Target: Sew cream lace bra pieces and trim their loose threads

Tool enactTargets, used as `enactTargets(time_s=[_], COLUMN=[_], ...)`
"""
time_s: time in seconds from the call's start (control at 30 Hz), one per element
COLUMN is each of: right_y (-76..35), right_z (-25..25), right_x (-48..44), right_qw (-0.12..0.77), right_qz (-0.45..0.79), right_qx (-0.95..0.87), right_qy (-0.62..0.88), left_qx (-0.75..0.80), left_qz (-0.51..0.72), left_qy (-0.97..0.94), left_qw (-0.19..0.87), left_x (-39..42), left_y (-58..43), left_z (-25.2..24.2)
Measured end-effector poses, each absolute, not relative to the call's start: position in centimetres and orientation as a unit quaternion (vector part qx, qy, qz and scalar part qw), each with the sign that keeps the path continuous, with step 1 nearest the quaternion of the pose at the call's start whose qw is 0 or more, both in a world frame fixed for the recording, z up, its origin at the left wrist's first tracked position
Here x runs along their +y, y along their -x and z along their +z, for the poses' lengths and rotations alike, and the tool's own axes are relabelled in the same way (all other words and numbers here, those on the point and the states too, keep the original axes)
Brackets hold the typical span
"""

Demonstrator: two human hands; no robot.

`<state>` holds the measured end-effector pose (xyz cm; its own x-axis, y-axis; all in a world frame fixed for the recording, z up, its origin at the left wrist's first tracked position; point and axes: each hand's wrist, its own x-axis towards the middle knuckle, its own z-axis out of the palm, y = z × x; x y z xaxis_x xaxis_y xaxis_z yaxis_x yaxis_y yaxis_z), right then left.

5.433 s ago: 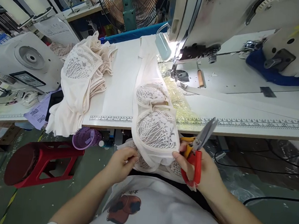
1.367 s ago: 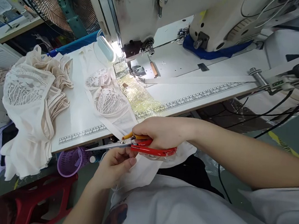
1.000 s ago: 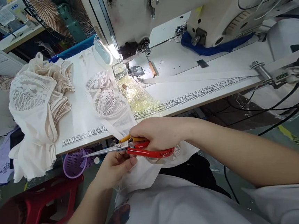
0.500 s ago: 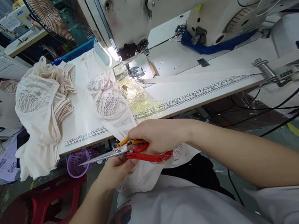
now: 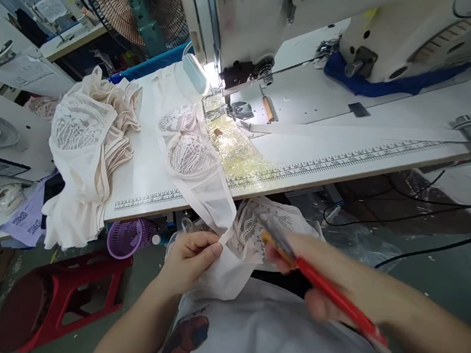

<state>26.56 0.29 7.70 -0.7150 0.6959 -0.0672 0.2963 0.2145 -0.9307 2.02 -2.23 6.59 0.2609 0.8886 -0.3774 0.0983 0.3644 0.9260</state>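
Observation:
My left hand [image 5: 191,260] pinches the edge of a white lace garment [image 5: 227,274] below the table's front edge. Part of this garment hangs over my lap, and a strip of it runs up to the lace cups [image 5: 188,150] lying on the table. Over to the right, my right hand [image 5: 314,266] is closed round scissors [image 5: 328,292] with red handles; hand and scissors are blurred by motion. A yellow-orange tool [image 5: 277,248] shows at the same hand, its shape smeared.
A sewing machine [image 5: 252,29] stands over the white table [image 5: 324,151] with its printed rulers. Stacked lace garments [image 5: 82,141] hang over the table's left part. A purple basket [image 5: 125,239] and red stool [image 5: 60,298] are below. A fan [image 5: 131,2] stands behind.
My right hand has moved right, away from my left hand, and the scissors have swung round. The lace on my lap shows more. The camera view has shifted, with the machine now further right.

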Motion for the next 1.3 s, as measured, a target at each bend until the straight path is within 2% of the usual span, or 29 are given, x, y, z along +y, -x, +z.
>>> enactTargets(time_s=[0.1,0.17,0.9,1.1,1.2,1.3], right_y=[-27.5,-27.5,-24.8,-25.0,-25.6,-25.5], right_z=[6.2,5.3,5.3,4.3,4.3,4.9], right_x=[-1.9,-2.8,-2.7,-3.0,-2.6,-2.2], right_qw=[0.078,0.036,-0.006,0.058,0.17,0.291], right_qz=[0.563,0.556,0.538,0.556,0.498,0.494], right_qx=[-0.763,-0.769,-0.754,-0.723,-0.733,-0.703], right_qy=[0.307,0.312,0.377,0.405,0.431,0.421], left_qx=[0.531,0.535,0.57,0.562,0.542,0.514], left_qz=[0.313,0.318,0.298,0.285,0.278,0.297], left_qy=[-0.487,-0.5,-0.475,-0.501,-0.571,-0.628], left_qw=[0.619,0.602,0.601,0.593,0.551,0.503], left_x=[-2.4,-2.4,-3.2,-3.1,-3.4,-3.8], left_y=[-2.2,-2.5,-3.6,-3.5,-3.7,-4.2], left_z=[6.9,7.2,8.3,8.2,8.2,7.8])
